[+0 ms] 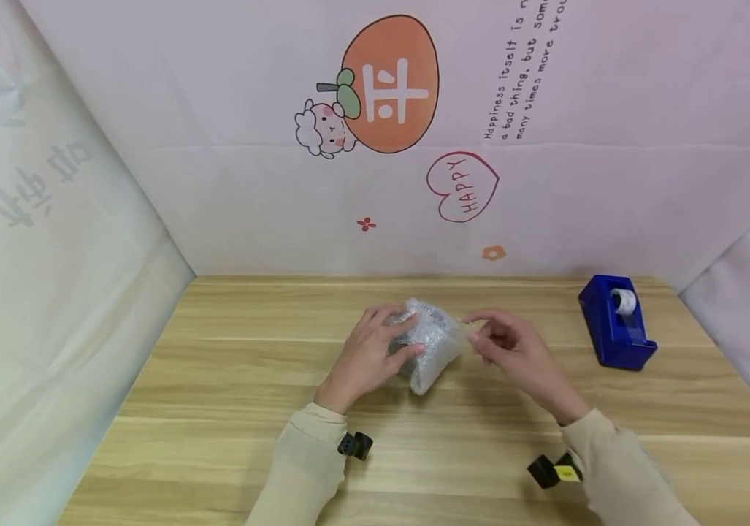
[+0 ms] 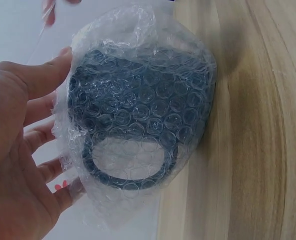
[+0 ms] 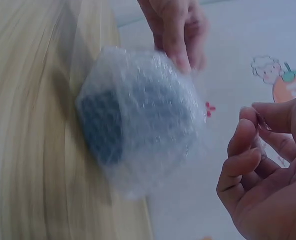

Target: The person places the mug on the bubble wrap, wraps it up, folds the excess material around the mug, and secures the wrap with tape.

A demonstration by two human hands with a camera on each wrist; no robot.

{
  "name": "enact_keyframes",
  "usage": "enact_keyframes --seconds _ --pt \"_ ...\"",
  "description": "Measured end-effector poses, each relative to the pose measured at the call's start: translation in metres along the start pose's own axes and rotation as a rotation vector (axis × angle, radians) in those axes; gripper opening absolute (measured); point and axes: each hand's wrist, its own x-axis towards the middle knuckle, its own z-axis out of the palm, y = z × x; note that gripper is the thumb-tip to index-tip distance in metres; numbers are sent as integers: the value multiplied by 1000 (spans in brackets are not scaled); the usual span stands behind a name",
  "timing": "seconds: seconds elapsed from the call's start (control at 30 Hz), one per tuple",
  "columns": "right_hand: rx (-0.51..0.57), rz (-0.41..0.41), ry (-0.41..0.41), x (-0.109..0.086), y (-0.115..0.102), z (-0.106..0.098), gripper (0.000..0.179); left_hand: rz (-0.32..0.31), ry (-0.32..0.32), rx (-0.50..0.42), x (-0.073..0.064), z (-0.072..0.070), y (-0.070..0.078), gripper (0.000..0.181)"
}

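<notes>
A dark blue mug with a looped handle lies on its side, wrapped in clear bubble wrap. My left hand holds the wrapped mug from the left, fingers and thumb spread over the wrap. In the left wrist view, that hand's fingertips press along the wrap's edge. Just right of the bundle, my right hand pinches a small strip of clear tape between thumb and forefinger. The tape is thin and hard to make out, and I cannot tell whether it touches the wrap.
A blue tape dispenser with a white-looking roll stands at the back right of the wooden table. Behind the table hangs a printed white cloth, with more cloth at both sides.
</notes>
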Motion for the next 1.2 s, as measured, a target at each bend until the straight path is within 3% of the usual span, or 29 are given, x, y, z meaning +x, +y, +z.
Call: enact_keyframes --seconds 0.2,0.33,0.83,0.93,1.03,1.2 --pt "-11 -24 -39 22 -5 28 23 -5 7 -13 -1 0 -1 55" --pt "-98 -20 -15 30 -4 39 21 -13 13 -40 -2 3 -1 55" --pt "-396 -95 80 39 -5 55 27 -22 67 -105 -1 4 -2 54" --pt "-473 -35 100 40 -7 56 36 -8 75 -96 -1 5 -3 54" --pt "-513 82 131 38 -7 55 46 -2 78 -95 0 6 -3 54" --pt "-447 200 180 35 2 53 54 -14 79 -91 0 7 -3 55"
